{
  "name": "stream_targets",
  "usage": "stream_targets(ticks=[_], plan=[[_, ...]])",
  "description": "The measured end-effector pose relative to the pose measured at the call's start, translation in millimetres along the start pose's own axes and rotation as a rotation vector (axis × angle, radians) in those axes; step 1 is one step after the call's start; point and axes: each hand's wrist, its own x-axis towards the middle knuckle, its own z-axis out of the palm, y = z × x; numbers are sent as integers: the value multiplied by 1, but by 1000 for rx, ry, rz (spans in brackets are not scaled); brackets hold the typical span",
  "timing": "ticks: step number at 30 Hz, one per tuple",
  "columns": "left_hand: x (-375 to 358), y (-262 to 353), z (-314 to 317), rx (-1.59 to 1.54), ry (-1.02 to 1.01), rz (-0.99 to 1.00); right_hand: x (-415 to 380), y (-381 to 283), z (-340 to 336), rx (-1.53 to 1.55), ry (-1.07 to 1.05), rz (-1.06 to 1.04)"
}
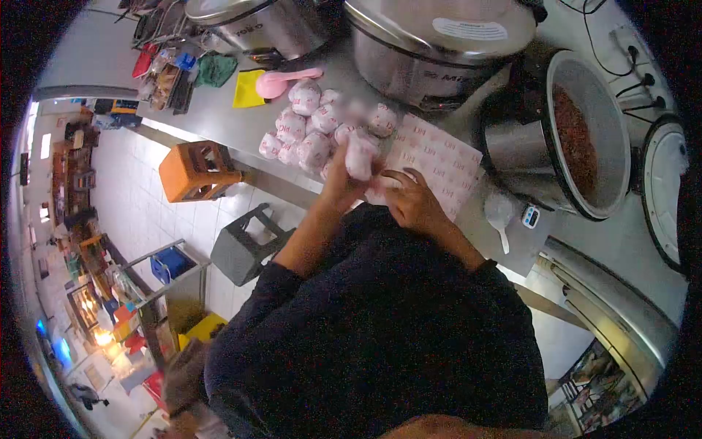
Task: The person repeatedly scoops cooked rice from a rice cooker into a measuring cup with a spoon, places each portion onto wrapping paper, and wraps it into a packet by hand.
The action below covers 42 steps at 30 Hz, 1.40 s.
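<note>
My left hand (339, 178) is closed around a paper-wrapped bundle (360, 155), white with red print, held upright over the counter. My right hand (415, 201) is beside it, fingers bent at the bundle's lower end; whether they pinch its paper is too small to tell. Several similar wrapped bundles (314, 148) are piled just beyond and left of my left hand. Flat printed wrapping paper (433, 155) lies to the right, partly under my right hand.
Steel cookers (439, 51) stand at the back. An open pot (578, 139) of reddish-brown food is at right, near a white spoon (502, 222) and small timer (531, 216). A pink scoop (272, 85) lies back left. Stools (196, 173) stand below the counter.
</note>
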Motion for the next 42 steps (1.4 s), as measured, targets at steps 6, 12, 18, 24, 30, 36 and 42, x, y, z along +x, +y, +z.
stream_targets(ticks=[6,12,18,24,30,36,42], plan=[[47,82,-88,1842,923,668,-82,30,-17,-285,358,562],[54,90,-37,2018,751,1024,-212,64,-30,-608,546,1148],[54,12,45,1229,-576,392,-172,44,-27,-114,560,1349],[41,-33,44,567,-764,-680,-187,24,-37,-219,688,1277],[37,-24,36,377,-569,-682,-254,21,-33,-266,116,1557],[42,4,60,-144,-435,-576,-114,-46,-208,390,237,852],[40,14,52,-162,-299,-450,-118,72,-392,-872,16,1033]])
